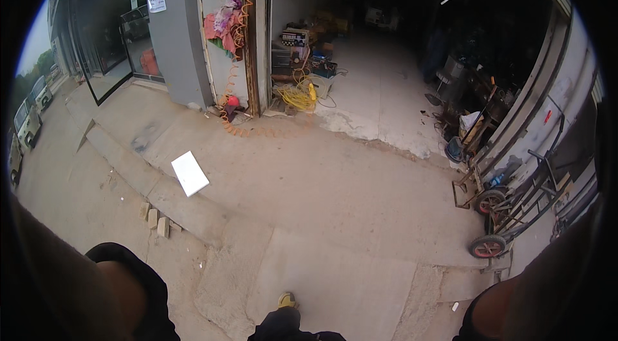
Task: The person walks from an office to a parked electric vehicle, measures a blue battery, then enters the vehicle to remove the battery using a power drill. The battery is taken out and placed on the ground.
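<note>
Neither of my hands is in view. My left arm (122, 296) comes up at the lower left with a dark sleeve around it, and its forearm runs out past the dark rim of the picture. At the lower right my right arm (499, 305) is raised the same way. What the hands hold or touch is hidden. Below me one yellowish shoe (287, 300) shows under dark trousers on the concrete. A flat white rectangular board or box (190, 174) lies on the ground ahead to the left.
Ahead is a dim, cluttered open garage with a yellow hose or cable bundle (297, 96) inside its entrance. An orange coiled hose (232, 83) hangs by the doorpost. Hand trucks (515, 212) stand at right. Several bricks (162, 226) lie at left; parked vehicles (29, 119) stand beyond.
</note>
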Demonstrator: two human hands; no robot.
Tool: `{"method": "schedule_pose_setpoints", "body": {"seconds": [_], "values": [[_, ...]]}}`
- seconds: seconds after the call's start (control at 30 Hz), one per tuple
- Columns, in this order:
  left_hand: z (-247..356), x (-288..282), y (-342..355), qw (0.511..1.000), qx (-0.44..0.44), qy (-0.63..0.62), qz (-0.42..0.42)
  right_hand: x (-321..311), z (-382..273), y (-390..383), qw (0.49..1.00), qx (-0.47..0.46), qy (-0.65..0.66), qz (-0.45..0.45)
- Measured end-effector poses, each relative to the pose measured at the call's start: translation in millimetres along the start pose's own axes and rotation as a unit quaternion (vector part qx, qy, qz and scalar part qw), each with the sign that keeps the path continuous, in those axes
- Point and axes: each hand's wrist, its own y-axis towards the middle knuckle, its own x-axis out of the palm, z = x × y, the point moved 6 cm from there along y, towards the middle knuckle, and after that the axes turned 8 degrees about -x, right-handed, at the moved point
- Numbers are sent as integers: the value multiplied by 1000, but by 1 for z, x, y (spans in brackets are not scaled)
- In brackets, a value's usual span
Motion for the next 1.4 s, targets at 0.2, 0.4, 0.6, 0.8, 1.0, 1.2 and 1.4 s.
{"method": "schedule_pose_setpoints", "body": {"seconds": [0.2,0.4,0.6,0.8,1.0,1.2,1.4], "values": [[-218,72,59,996,-57,57,23,6,198,14,993,77,-75,49],[-471,153,-14,854,-435,132,253,-1,477,-141,902,356,-200,140],[-658,176,-76,719,-612,240,225,114,694,-253,769,625,-103,89],[-838,194,-46,699,-568,415,124,265,847,-250,807,586,-41,-60],[-1068,282,-15,754,-408,514,26,427,991,-265,775,612,-17,-157],[-1294,364,7,759,-266,569,-174,588,1113,-293,687,651,26,-320],[-1469,385,-23,702,-202,638,-244,749,1231,-341,649,606,81,-452]]}}
